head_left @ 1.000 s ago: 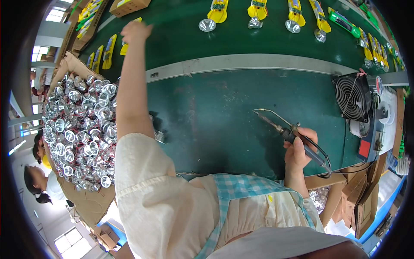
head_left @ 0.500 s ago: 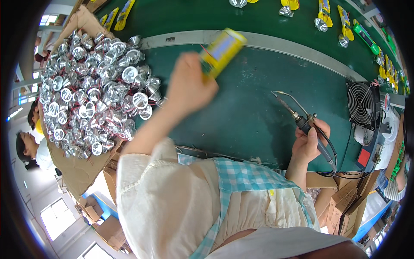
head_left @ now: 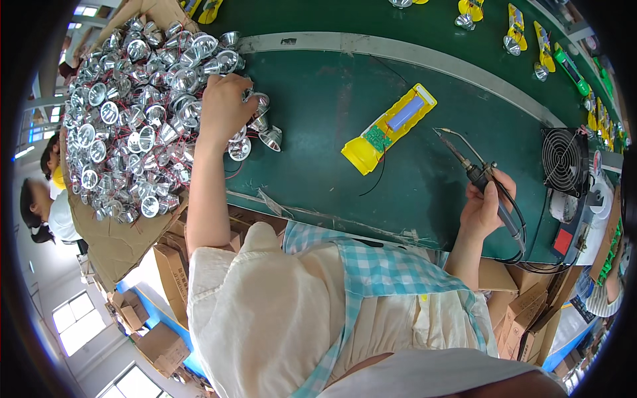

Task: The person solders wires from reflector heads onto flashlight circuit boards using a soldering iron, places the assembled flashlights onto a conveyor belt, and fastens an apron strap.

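My left hand (head_left: 225, 109) is over the near-right side of a heap of silvery cup-shaped lamp reflectors (head_left: 182, 79) with red wires. Its thumb stands apart from the curled fingers, whose tips are partly hidden; I see nothing held. My right hand (head_left: 488, 199) is closed around the black handle of a soldering iron (head_left: 479, 174), whose tip and curved thin tube point up and left. Between the hands, a yellow flashlight housing (head_left: 363, 154) lies slanted on the green bench, open side up. It shows a green circuit board (head_left: 378, 138), a blue-violet battery cell (head_left: 406, 114) and dark wires.
A black fan (head_left: 564, 161) stands at the bench's right end. Beyond a metal rail (head_left: 371, 45), several yellow housings with reflectors and a green one (head_left: 572, 71) rest on a green surface. Cardboard (head_left: 126, 259) lies under the heap. Boxes stand below the bench; other people are at the edges.
My left hand has let go of the yellow flashlight housing, now lying on the bench, and moved left to the reflectors. My right hand still holds the soldering iron. The view has shifted slightly.
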The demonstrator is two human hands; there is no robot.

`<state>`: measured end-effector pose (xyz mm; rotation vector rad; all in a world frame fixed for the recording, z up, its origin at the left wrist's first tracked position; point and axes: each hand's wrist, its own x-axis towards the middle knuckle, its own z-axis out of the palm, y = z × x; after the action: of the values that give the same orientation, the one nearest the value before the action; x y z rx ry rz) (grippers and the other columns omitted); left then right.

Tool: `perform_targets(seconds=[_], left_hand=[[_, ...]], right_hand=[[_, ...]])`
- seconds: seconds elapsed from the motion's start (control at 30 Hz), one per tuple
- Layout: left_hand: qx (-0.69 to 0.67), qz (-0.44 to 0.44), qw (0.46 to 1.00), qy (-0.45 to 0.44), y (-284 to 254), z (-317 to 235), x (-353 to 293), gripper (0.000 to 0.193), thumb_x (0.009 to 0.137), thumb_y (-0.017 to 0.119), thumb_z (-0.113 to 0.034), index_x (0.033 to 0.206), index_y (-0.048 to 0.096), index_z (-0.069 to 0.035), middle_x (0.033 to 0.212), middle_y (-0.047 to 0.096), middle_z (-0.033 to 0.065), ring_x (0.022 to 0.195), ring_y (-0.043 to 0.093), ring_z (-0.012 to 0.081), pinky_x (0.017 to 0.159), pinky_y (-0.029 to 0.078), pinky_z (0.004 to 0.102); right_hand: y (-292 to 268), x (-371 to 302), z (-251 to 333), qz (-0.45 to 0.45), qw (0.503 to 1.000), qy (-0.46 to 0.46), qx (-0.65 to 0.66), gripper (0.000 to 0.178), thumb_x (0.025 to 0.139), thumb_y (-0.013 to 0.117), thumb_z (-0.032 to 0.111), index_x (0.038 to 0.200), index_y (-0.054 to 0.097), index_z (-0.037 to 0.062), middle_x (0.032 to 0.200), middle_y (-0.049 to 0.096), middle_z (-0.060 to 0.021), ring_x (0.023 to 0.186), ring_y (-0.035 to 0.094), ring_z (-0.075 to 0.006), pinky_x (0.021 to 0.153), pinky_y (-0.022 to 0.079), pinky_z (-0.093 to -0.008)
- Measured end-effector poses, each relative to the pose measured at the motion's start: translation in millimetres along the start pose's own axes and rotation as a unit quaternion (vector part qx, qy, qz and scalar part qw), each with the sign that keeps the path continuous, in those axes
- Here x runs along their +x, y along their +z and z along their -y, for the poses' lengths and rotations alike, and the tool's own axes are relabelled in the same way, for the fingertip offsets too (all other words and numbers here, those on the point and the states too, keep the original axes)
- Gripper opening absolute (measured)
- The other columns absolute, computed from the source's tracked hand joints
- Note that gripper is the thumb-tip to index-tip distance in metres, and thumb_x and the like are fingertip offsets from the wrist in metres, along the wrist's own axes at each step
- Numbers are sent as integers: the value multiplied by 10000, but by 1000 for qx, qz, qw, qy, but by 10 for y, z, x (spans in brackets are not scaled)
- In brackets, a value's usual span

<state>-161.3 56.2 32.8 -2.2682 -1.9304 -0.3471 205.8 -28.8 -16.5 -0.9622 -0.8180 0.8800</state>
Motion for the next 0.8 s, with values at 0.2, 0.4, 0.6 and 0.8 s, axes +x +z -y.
perform_targets(seconds=[0.2,0.4,0.6,0.8], left_hand=[[-39,93,992,76,17,-181,219,124,599,539,-13,715,583,-11,745,553,72,756,478,254,665,408,319],[-35,85,920,380,135,-738,186,149,544,512,-56,687,541,-25,803,520,32,810,465,200,703,397,304],[-158,-30,960,228,190,-810,64,219,580,563,-13,796,528,-18,928,487,98,852,470,253,741,390,322],[-94,-60,993,-32,300,-763,86,323,566,686,-221,751,556,9,931,478,142,877,422,289,720,382,345]], right_hand=[[-5,-5,-21,-8,1000,16,-6,197,728,527,81,894,467,-6,733,492,-83,500,496,-110,424,404,-170],[22,7,-26,0,1000,19,2,221,722,553,104,896,469,-4,717,498,-84,506,504,-111,416,404,-172],[5,11,-18,6,1000,10,6,224,719,551,99,897,463,-4,675,503,-79,499,502,-109,415,405,-172],[-33,-4,-44,20,999,9,29,230,712,550,92,898,459,-8,688,505,-82,503,505,-109,420,410,-172]])
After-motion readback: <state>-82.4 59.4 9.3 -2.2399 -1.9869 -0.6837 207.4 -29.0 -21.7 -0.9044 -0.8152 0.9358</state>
